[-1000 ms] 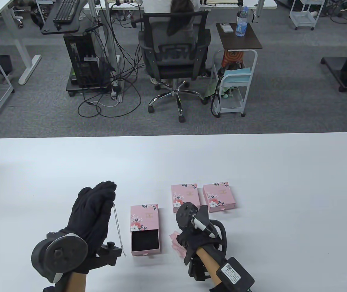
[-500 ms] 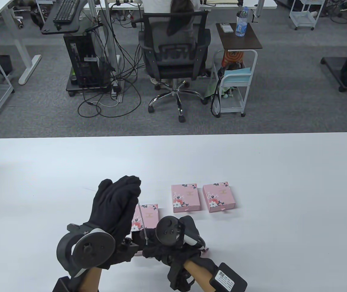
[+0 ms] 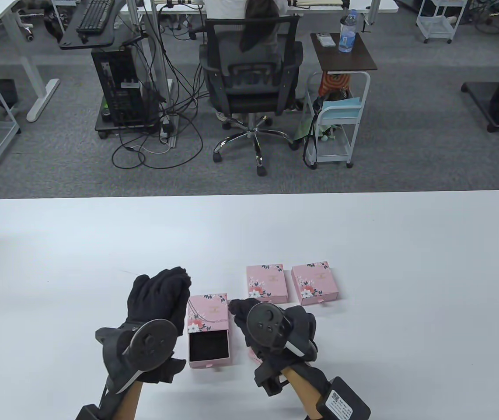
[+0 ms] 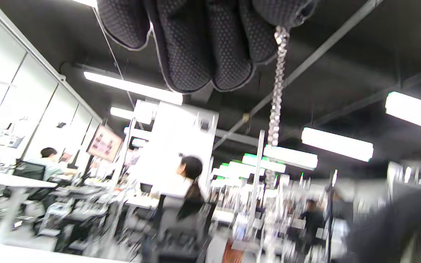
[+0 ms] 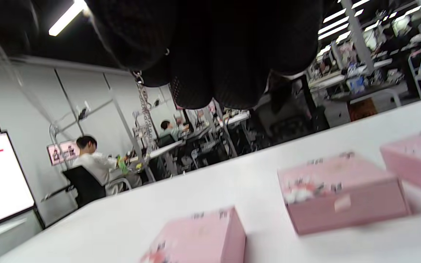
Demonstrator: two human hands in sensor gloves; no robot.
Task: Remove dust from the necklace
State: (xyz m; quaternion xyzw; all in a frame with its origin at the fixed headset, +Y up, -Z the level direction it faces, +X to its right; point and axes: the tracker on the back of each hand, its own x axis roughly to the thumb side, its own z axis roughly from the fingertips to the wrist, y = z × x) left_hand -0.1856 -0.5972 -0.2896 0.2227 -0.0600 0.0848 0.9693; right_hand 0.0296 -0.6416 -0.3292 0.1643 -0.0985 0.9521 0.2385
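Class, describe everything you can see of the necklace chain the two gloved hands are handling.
The necklace chain is thin, silvery metal, made of small shiny links. In the left wrist view it hangs from the left hand's fingers. In the right wrist view it hangs from the right hand's fingers. In the table view it crosses the open pink box's lid as a faint line. No pendant shows.

From above we look down at the white table [image 3: 363, 245], hands entering at six o'clock, while our two wrist cameras sit low, close under gloved fingers, facing twelve o'clock, the right sharing the pink boxes [image 5: 342, 193] with the overhead.
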